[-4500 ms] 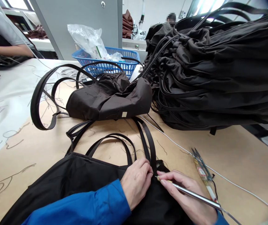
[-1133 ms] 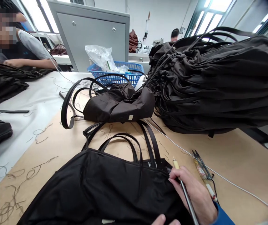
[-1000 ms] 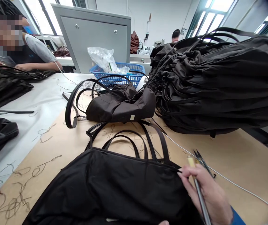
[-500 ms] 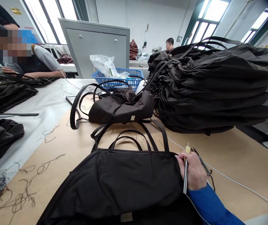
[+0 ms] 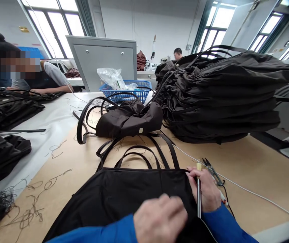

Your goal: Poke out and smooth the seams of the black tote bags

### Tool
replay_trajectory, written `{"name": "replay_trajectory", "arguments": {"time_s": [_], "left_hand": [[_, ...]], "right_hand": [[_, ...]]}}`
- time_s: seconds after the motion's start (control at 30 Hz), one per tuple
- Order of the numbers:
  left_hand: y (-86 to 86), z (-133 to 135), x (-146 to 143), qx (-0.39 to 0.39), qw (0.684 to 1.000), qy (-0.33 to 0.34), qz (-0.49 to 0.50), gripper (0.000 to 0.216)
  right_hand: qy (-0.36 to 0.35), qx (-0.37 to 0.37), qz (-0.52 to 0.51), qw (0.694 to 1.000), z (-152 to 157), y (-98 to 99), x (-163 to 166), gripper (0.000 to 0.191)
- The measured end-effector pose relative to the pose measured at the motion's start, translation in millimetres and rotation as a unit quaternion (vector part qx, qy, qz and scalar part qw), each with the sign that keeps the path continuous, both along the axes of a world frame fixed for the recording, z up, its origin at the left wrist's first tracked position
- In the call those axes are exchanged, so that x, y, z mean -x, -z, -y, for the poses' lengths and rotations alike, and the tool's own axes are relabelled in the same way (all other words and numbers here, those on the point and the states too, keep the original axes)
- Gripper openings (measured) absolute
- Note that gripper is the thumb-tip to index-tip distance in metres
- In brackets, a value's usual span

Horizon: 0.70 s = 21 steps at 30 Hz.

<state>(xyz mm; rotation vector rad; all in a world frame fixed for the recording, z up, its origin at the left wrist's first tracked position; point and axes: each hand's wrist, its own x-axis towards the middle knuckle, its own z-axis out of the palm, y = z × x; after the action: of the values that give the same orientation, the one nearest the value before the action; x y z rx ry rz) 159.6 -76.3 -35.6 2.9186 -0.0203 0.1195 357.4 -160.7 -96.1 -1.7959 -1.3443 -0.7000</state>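
Observation:
A black fabric bag (image 5: pixel 131 192) lies in front of me, its strap handles (image 5: pixel 139 152) stretched away across the table. At the bag's upper right corner my right hand (image 5: pixel 206 190) is closed around a slim metal pen-like tool (image 5: pixel 199 195) with a yellowish end. Its thumb and fingertips also touch the bag's top edge there. My left hand (image 5: pixel 161 217) hovers over or rests on the bag's front, blurred, with fingers curled and their tips hidden. Beyond my right hand lie dark thread snips (image 5: pixel 213 172).
More black bags rise in a tall stack (image 5: pixel 222 101) at right. A crumpled bag (image 5: pixel 131 118) and a blue basket (image 5: pixel 126 92) sit ahead. A white cord (image 5: pixel 255 195) crosses the brown board; loose threads (image 5: pixel 40 189) lie at left. A co-worker (image 5: pixel 45 79) leans over the far left.
My left hand has come into view from below, over the bag. The right hand keeps its place at the corner with the tool. The camera view has tilted slightly up.

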Motion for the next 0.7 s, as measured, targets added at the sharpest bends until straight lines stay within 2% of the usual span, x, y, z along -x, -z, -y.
{"name": "replay_trajectory", "arguments": {"time_s": [0.1, 0.17, 0.23, 0.33, 0.43, 0.53, 0.6, 0.7], "left_hand": [[13.3, -21.7, -13.2, -0.052, 0.995, -0.083, 0.014, 0.013], [28.1, -25.0, -16.6, -0.071, 0.994, -0.074, 0.029, 0.01], [41.6, -23.0, -17.9, -0.067, 0.994, -0.072, 0.052, 0.014], [50.3, -27.2, -19.1, -0.012, 0.984, -0.163, 0.076, 0.013], [43.0, -52.8, -16.0, 0.035, 0.963, -0.252, 0.085, 0.013], [26.7, -82.7, -5.8, 0.024, 0.95, -0.295, 0.097, 0.02], [16.2, -88.7, 0.7, 0.017, 0.952, -0.283, 0.116, 0.027], [11.6, -71.3, 1.9, 0.003, 0.976, -0.172, 0.137, 0.036]], "right_hand": [[-0.02, -0.012, -0.038, 0.999, 4.1, -14.5, 8.2, 0.007], [-0.035, -0.017, -0.071, 0.997, 9.0, -27.0, 18.3, 0.01], [-0.047, -0.016, -0.102, 0.994, 14.4, -38.8, 31.4, 0.012], [-0.092, 0.016, -0.14, 0.986, 21.0, -47.0, 52.0, 0.015], [-0.175, 0.085, -0.161, 0.968, 24.5, -38.1, 65.0, 0.019], [-0.193, 0.132, -0.136, 0.963, 25.1, -18.2, 66.1, 0.021], [-0.189, 0.14, -0.124, 0.964, 24.5, -6.0, 62.8, 0.02], [-0.19, 0.141, -0.121, 0.964, 23.6, 3.8, 58.0, 0.018]]}}
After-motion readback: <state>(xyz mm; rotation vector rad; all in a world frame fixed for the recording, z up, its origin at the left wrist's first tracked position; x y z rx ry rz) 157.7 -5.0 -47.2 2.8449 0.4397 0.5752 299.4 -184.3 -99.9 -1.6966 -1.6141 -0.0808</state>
